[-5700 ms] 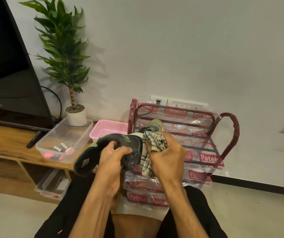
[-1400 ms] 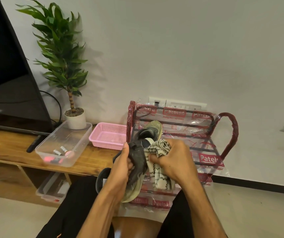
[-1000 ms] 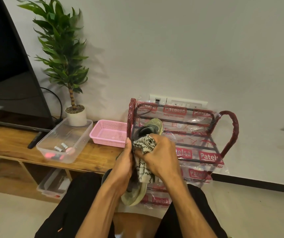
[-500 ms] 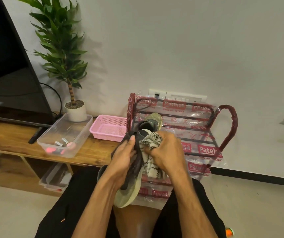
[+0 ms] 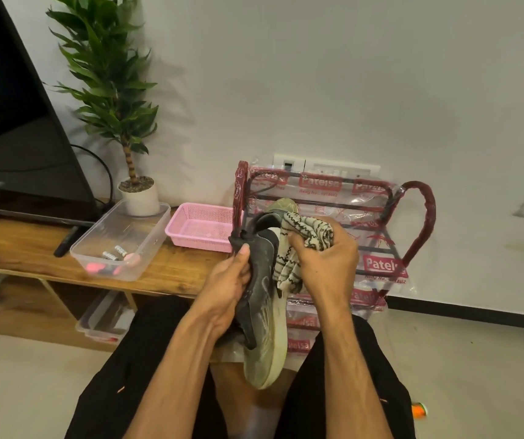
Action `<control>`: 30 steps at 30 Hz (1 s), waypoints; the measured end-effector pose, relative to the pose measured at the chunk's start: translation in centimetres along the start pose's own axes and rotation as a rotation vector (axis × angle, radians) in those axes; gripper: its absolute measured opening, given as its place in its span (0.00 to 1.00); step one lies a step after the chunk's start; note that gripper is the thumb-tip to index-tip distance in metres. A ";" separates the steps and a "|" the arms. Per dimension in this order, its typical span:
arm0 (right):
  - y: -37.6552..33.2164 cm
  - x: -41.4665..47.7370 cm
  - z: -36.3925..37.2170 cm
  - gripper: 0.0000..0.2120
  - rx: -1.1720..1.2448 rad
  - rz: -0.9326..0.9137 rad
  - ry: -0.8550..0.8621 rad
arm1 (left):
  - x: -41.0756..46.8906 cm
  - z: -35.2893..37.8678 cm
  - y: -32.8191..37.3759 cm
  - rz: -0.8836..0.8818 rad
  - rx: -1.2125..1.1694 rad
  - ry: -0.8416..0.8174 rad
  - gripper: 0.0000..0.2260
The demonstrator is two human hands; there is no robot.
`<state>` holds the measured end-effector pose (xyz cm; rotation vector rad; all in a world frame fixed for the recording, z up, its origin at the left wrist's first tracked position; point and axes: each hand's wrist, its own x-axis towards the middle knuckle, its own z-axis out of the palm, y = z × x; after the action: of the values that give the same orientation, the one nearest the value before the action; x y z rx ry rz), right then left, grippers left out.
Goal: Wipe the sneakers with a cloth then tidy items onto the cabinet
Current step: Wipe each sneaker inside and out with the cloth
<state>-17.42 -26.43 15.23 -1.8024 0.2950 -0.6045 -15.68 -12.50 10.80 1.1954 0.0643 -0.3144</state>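
One dusty dark sneaker [image 5: 265,315], pale sole, in left hand's [image 5: 227,291] grip; right hand [image 5: 324,264] clutching patterned cloth [image 5: 302,245].

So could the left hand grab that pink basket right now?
Probably not at once: the left hand is gripping the sneaker. The pink basket sits unobstructed on the cabinet.

Basket [image 5: 202,228] between tub [image 5: 121,240] and rack [image 5: 333,236]; batteries, perhaps, in tub.

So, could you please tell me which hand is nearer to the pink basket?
Left. The left hand, holding the sneaker, sits just below the pink basket; the right hand, gripping the cloth, is farther right, beyond the sneaker.
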 end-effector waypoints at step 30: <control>0.8 -2.6 1.7 0.09 -0.084 -0.048 -0.196 | 0.7 1.1 1.6 0.155 -0.118 0.174 0.11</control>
<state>-18.59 -23.98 13.42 -1.9384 0.1457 -0.4498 -14.68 -13.11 12.48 1.1015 0.1387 -0.0690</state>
